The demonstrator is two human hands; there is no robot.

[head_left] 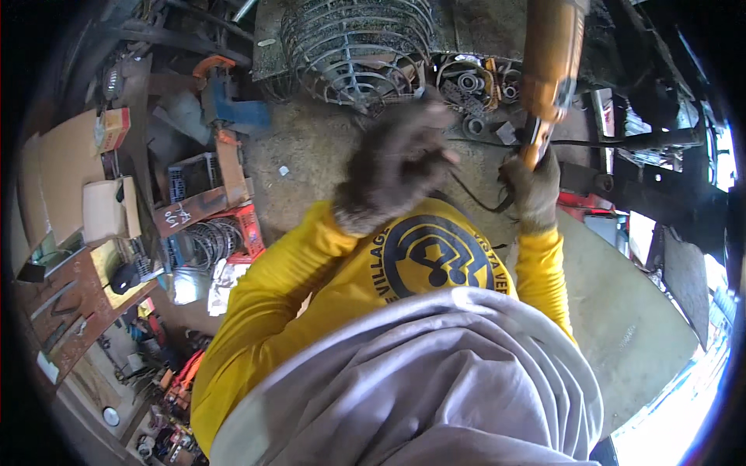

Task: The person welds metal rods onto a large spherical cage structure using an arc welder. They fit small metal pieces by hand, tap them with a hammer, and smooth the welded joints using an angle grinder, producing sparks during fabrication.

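Observation:
My right hand (534,186), in a work glove, is wrapped round the rear handle of an orange power tool (553,58). The tool's long body points away from me and runs out at the top edge, so its working end is hidden. A dark cord (478,194) hangs in a loop beside the handle. My left hand (400,159), also gloved, is raised in front of my chest to the left of the tool. It is blurred, with thumb and fingers apart and nothing visible between them. Beyond it stands a round wire cage guard (357,50).
Metal rings and small parts (470,85) lie past the hands on the worn floor (303,163). To the left are a blue metal piece (237,109), a red crate (247,233), cardboard (70,171) and scattered tools. At right sits a pale flat panel (622,311).

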